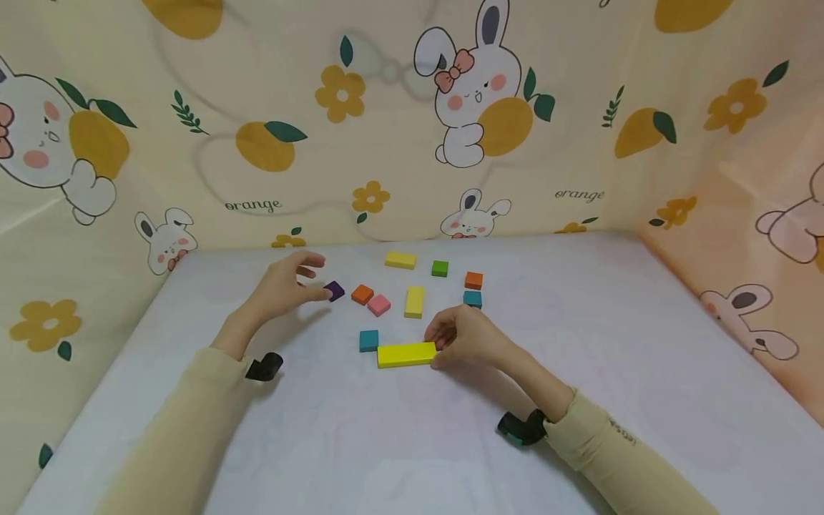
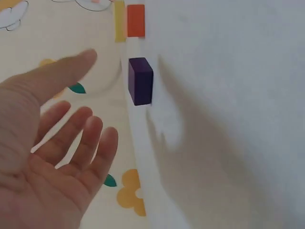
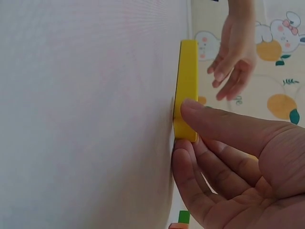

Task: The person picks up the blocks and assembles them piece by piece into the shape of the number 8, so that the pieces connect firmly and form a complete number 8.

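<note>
My right hand (image 1: 468, 336) pinches the right end of a long bright yellow block (image 1: 407, 355), which lies lengthwise on the table. In the right wrist view the thumb lies on one face of the block (image 3: 187, 78) and the fingertips are at its end. My left hand (image 1: 281, 287) hovers by a dark purple block (image 1: 335, 291), thumb and fingers spread apart. The left wrist view shows a gap between the fingers and the purple block (image 2: 141, 82). A teal block (image 1: 369, 341) stands at the long block's left end.
Beyond the hands lie orange (image 1: 363, 294), pink (image 1: 379, 305) and pale yellow (image 1: 415, 302) blocks. Farther back are another pale yellow block (image 1: 400, 260), a green one (image 1: 440, 268), an orange one (image 1: 473, 280) and a teal one (image 1: 473, 299). A printed cloth (image 1: 386, 157) hangs behind the white table.
</note>
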`<state>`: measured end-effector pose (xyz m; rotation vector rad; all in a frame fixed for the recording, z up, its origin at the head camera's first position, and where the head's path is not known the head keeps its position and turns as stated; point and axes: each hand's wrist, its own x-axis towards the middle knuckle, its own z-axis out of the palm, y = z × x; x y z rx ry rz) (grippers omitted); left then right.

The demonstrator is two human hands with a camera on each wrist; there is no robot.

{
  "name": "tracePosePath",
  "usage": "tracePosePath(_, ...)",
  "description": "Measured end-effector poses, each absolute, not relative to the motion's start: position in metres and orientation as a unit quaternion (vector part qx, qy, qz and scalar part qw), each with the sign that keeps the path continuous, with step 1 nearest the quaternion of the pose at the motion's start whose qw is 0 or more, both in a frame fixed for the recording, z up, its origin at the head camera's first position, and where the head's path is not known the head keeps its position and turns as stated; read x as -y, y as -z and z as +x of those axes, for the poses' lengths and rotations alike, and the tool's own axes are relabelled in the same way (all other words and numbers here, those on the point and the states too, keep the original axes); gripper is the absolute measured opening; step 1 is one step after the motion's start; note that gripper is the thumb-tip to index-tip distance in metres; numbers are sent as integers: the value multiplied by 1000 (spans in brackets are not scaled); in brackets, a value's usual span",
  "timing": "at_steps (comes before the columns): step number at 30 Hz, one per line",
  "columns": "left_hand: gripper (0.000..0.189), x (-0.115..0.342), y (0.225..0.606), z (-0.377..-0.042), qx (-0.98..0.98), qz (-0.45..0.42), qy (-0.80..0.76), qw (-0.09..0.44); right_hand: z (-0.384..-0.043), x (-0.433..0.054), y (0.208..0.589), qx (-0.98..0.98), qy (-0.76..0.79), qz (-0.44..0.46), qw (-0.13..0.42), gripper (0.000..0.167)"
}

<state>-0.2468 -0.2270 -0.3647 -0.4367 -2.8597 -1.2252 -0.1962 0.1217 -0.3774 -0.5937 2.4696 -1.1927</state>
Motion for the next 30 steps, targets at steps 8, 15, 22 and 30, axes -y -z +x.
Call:
tracePosePath(8,63,231,366,-258,917,-121,378,-42,-196,-121,378,-866,421,-210,168,30)
tracePosePath(15,64,237,376,-264,897,-94,424,-76,-196,-122,377,-866,423,-207,168,30)
tracePosePath(22,59,239,384,-266,880,-78,460,-93,-196,-122,378,-869,420,-198,171,30)
tracePosePath(30,56,234,391,-271,887,-73,447,-84,-196,-121,378,-872,413,-201,168,32)
